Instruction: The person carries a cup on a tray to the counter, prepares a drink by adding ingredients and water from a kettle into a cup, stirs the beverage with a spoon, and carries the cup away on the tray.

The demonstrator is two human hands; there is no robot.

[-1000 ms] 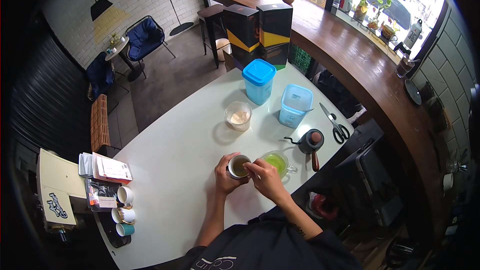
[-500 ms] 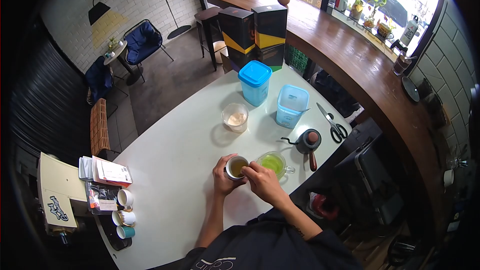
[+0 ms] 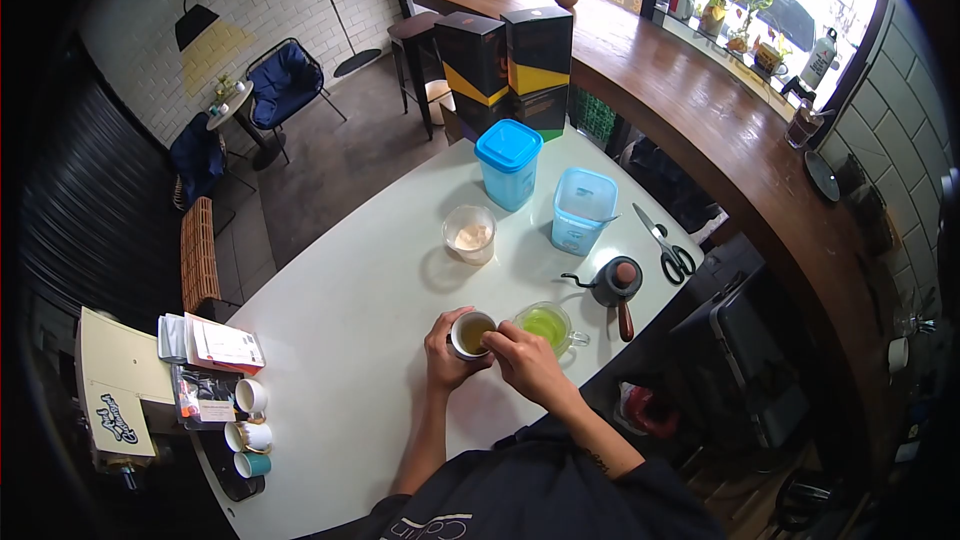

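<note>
My left hand is wrapped round a small cup with yellowish-brown liquid inside. The fingers of my right hand are pinched together at the cup's right rim; what they hold, if anything, is too small to make out. Just beyond the right hand stands a glass cup of green liquid, its handle to the right. A dark kettle with a thin spout and wooden handle is further right. Past the hands sits a clear tub with pale powder in it.
On the white table are a lidded blue container, an open blue container and scissors. Black boxes stand at the far end. Several cups and papers lie along the left edge.
The view has shifted slightly, so the table objects appear a little further left. My right fingers have moved slightly at the cup's rim. My left hand keeps its hold on the cup.
</note>
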